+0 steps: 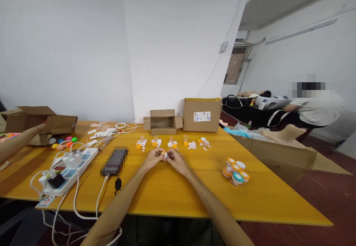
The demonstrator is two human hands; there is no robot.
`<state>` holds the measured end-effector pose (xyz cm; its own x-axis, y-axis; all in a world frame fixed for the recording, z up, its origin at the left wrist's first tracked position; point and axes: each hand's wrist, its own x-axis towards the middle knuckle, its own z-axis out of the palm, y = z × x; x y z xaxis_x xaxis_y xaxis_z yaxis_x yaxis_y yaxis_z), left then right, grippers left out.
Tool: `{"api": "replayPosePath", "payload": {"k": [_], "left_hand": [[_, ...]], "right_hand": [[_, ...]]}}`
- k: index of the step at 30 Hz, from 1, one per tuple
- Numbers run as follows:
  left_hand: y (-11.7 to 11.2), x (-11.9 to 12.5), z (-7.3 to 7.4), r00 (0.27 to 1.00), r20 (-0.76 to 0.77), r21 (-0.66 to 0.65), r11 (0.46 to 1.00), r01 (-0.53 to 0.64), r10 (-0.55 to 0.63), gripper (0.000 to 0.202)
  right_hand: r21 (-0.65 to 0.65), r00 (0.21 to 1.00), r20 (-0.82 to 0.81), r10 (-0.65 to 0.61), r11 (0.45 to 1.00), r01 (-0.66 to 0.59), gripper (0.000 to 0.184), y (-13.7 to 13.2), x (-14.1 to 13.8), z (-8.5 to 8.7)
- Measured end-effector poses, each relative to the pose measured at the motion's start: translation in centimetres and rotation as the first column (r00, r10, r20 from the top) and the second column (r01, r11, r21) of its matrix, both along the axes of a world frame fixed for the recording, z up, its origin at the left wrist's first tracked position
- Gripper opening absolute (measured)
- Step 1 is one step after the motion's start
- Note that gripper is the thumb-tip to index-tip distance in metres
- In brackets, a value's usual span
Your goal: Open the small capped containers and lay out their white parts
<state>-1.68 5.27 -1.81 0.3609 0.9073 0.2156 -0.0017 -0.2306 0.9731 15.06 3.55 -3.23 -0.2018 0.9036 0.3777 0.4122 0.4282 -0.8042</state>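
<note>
Both my hands meet over the middle of the yellow table [178, 198]. My left hand [153, 158] and my right hand [175, 160] have their fingers closed round one small orange-and-white plastic part [164, 153] held between them. Just beyond the hands, several little groups of orange and white parts [172, 143] lie in a row across the table. A cluster of small assembled round pieces [236, 171] with orange, white and teal tops stands to the right of my right hand.
A white power strip [69, 168] with cables and a dark blurred device [114, 161] lie at the left. Three cardboard boxes [162, 121] [202, 114] [41, 122] stand along the far edge. Another person's arm [16, 142] reaches in at left; a person sits at far right [314, 109].
</note>
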Motion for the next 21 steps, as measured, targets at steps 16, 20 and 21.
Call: {"api": "replayPosePath", "payload": {"k": [16, 20, 21], "left_hand": [[0.01, -0.12, 0.13, 0.999, -0.001, -0.043, 0.998, 0.053, -0.053, 0.033], [-0.27, -0.28, 0.49, 0.999, 0.009, -0.043, 0.998, 0.037, -0.036, 0.036], [-0.33, -0.28, 0.56, 0.999, 0.011, -0.045, 0.998, 0.035, -0.035, 0.036]], "right_hand": [[-0.027, 0.988, -0.149, 0.028, 0.999, -0.032, 0.021, -0.37, 0.53, -0.03], [-0.057, 0.96, -0.26, 0.1, 0.991, -0.119, 0.025, -0.49, 0.55, 0.02], [-0.059, 0.956, -0.274, 0.105, 0.99, -0.125, 0.025, -0.49, 0.58, 0.03]]}}
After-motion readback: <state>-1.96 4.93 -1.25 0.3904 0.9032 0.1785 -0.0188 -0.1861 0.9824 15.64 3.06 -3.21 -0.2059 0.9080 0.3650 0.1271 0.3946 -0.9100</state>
